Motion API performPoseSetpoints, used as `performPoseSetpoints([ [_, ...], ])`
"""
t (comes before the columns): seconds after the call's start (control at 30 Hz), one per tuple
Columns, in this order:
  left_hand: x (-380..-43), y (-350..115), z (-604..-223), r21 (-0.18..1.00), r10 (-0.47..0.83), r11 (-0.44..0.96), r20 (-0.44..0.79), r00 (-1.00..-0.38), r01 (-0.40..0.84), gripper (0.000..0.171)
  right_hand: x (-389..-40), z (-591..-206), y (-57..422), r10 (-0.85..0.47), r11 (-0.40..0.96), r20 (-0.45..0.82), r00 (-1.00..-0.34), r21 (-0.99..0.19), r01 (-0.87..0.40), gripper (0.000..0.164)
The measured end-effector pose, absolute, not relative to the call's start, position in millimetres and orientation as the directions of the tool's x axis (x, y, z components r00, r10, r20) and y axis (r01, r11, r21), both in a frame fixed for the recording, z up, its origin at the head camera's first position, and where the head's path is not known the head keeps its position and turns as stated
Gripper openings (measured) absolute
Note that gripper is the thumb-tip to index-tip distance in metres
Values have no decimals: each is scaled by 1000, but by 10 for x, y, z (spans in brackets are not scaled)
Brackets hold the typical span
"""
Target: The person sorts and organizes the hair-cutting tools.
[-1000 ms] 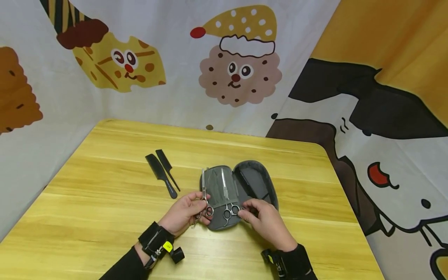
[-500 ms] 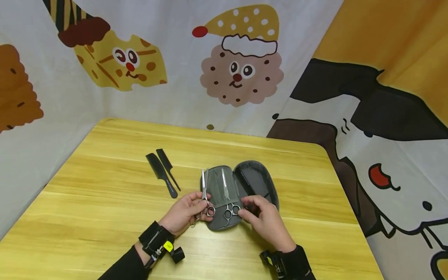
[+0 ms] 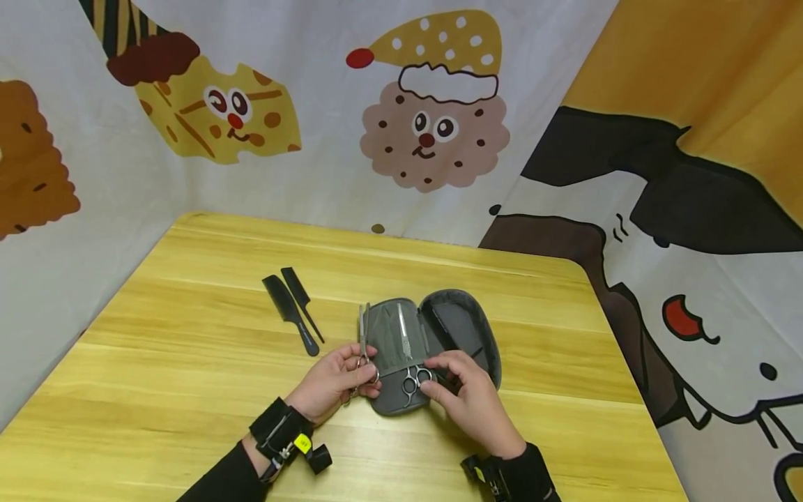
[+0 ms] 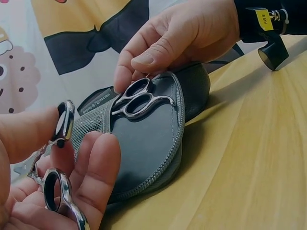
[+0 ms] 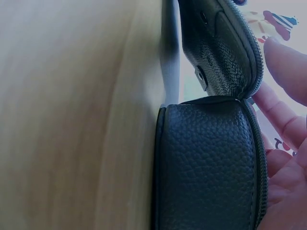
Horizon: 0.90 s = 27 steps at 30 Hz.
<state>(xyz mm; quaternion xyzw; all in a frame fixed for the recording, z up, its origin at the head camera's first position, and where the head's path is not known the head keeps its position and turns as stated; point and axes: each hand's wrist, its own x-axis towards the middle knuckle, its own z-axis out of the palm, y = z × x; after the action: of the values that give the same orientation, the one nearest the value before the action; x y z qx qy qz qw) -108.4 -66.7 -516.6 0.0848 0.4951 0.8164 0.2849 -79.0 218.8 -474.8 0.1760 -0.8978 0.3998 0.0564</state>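
Wooden table [image 3: 188, 314] bears unzipped case [image 3: 389, 402], pocketed scissors [image 3: 404, 340] inside; left hand [image 3: 327, 383] grips second scissors [image 3: 362, 335], right hand [image 3: 478, 397]: hold unclear

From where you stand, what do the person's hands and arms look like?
The left hand and right hand are gloveless. Each has a black wristband with a small black attachment and a yellow label; a long black sleeve shows on the left.

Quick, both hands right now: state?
Left hand: holding scissors.
Right hand: at the second scissors in the case; whether it grips them cannot be told.
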Motion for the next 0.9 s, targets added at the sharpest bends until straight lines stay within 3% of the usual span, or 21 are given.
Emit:
performPoseSetpoints([
  [0.47, -1079, -620, -5154, 898, 499, -269, -179, -848, -348, 52, -794, -4739, 2203, -270, 617, 227, -936, -705, -349, 31],
  [0.63, -1057, -604, -5151, 926, 481, -256, -128, -867, -279, 51, -795, -4739, 2203, -272, 608, 231, -934, -711, -353, 30],
  [0.9, -1033, -481, -5006, 926, 390, -333, -36, -920, -178, 33, -792, -4780, 2217, -288, 540, 278, -917, -743, -395, 24],
])
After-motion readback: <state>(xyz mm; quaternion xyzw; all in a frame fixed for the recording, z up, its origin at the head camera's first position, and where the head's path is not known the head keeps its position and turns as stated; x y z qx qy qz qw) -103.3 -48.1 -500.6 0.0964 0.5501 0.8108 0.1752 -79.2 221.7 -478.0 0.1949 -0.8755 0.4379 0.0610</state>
